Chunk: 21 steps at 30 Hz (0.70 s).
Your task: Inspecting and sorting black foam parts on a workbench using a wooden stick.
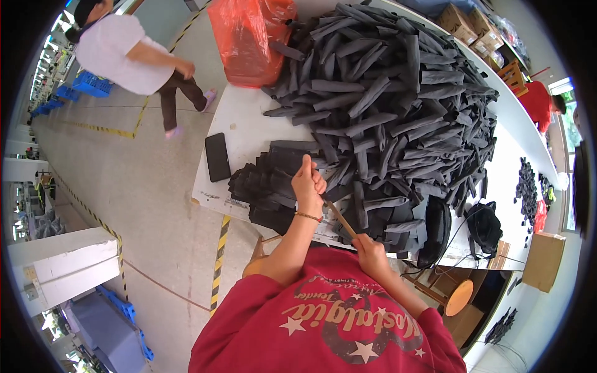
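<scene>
My right hand [371, 253] grips one end of a thin brown stick [342, 221], which slants up and left. The stick's far end meets the underside of my left hand [309, 185], whose fingers are curled with the thumb up. A small dark bit shows below those fingers, but what they hold is hidden. Beside my left hand lies a stack of flat dark-grey fabric pieces [261, 180]. Beyond both hands rises a large heap of narrow dark-grey fabric tubes [398, 105]. More flat dark pieces [398, 235] lie near my right hand.
A black phone [217, 157] lies on the white table [239, 121] at the left. A red plastic bag [249, 46] stands at the far left corner. A black bag [484, 227] and cables sit at right. One person [127, 53] walks past; another in red [536, 105] is far right.
</scene>
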Available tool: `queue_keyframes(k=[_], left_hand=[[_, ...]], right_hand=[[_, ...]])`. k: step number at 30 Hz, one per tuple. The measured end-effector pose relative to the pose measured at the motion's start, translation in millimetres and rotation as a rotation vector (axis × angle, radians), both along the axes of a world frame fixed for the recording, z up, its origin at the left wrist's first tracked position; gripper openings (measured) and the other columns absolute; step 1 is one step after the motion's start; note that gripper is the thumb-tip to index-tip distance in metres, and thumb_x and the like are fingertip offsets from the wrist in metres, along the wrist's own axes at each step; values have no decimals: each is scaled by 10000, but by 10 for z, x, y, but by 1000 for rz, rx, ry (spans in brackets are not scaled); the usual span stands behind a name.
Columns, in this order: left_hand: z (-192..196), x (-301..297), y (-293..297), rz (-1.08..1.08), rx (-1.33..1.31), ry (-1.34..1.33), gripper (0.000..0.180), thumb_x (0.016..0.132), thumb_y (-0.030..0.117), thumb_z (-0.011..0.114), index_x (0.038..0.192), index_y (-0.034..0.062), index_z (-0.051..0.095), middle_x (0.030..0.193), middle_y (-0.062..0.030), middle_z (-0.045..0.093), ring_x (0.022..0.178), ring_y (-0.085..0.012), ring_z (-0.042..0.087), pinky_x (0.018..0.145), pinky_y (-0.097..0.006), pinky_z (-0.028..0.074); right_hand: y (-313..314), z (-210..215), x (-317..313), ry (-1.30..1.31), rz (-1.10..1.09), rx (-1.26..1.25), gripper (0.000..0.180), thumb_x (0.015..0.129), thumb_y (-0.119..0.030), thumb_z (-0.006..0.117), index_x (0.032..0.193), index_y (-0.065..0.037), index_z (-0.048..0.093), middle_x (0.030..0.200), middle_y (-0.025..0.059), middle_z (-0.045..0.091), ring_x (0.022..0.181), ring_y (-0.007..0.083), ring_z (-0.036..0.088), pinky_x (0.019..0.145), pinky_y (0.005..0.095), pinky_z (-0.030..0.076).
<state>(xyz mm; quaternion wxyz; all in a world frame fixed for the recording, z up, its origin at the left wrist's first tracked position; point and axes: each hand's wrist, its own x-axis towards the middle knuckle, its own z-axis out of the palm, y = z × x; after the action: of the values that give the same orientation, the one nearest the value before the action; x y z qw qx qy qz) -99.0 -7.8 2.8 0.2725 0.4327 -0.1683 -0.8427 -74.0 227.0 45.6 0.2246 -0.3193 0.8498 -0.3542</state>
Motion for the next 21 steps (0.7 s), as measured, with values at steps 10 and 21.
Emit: queue_keyframes(k=[10, 21], left_hand=[[-134, -159, -422, 154, 7, 91, 360, 965, 384, 532, 739, 104, 510, 523, 47, 353, 391, -75, 269, 375, -235, 207], [192, 207, 73, -1093, -724, 92, 299, 973, 304, 515, 918, 16, 574, 626, -5, 510, 499, -100, 494, 489, -253, 397]], right_hand=[[-80, 407, -146, -28, -227, -156, 413, 814, -131, 737, 1167, -57, 538, 739, 100, 575, 568, 197, 551, 528, 306, 451], [-999, 162, -1068, 10, -126, -279, 160, 841, -99, 685, 790, 30, 606, 622, 100, 541, 545, 148, 477, 502, 304, 382]])
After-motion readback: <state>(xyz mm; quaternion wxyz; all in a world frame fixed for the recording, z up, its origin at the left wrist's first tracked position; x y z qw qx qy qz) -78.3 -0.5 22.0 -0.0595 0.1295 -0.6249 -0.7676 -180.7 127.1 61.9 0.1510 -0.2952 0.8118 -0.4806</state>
